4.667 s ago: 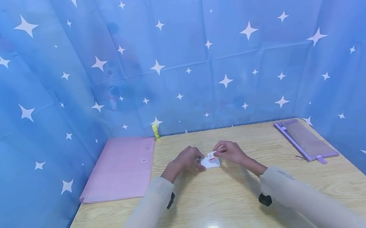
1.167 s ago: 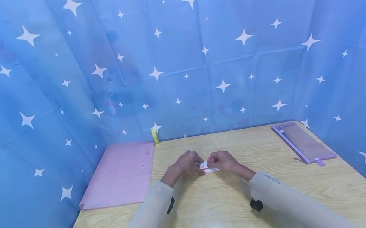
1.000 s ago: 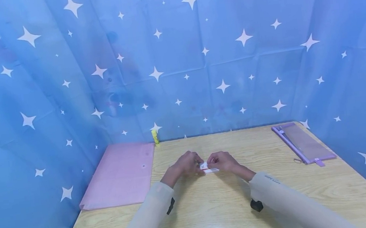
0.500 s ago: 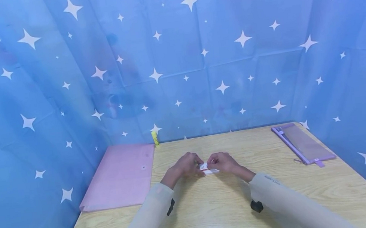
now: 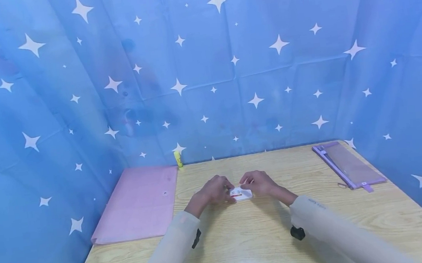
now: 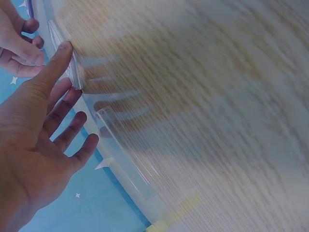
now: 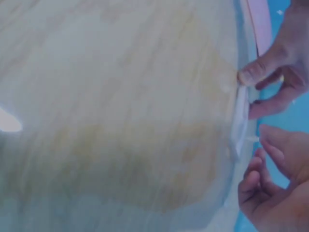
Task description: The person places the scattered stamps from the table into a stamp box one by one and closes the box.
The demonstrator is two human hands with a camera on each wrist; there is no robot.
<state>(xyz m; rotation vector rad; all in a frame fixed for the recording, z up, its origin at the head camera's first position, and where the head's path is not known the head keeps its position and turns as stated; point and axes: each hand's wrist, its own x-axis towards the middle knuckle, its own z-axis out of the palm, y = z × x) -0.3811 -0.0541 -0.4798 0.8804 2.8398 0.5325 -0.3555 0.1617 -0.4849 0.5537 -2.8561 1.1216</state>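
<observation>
Blue cloth point(image 5: 202, 58) scattered with white stars hung beyond a wood-grained table point(image 5: 242, 236), where a small white packet point(image 5: 245, 195) lay with dark print and a red stripe across its face. At the packet's left end, the left hand point(image 5: 215, 189) held it pinched, thumb against its near edge, with the outer fingers spread loose. Just beside the packet's far right corner was the right hand point(image 5: 260, 183), fingers loosely bent and gripping nothing; whether a fingertip touched the packet I could not tell. Well to the packet's left lay a pink folder point(image 5: 137, 205); beyond the packet and leftward, a yellow tube point(image 5: 178, 159) stood upright; well to its right lay a purple-edged pouch point(image 5: 355, 165). Pale sleeves point(image 5: 166, 253) reached toward the packet from its near side.
</observation>
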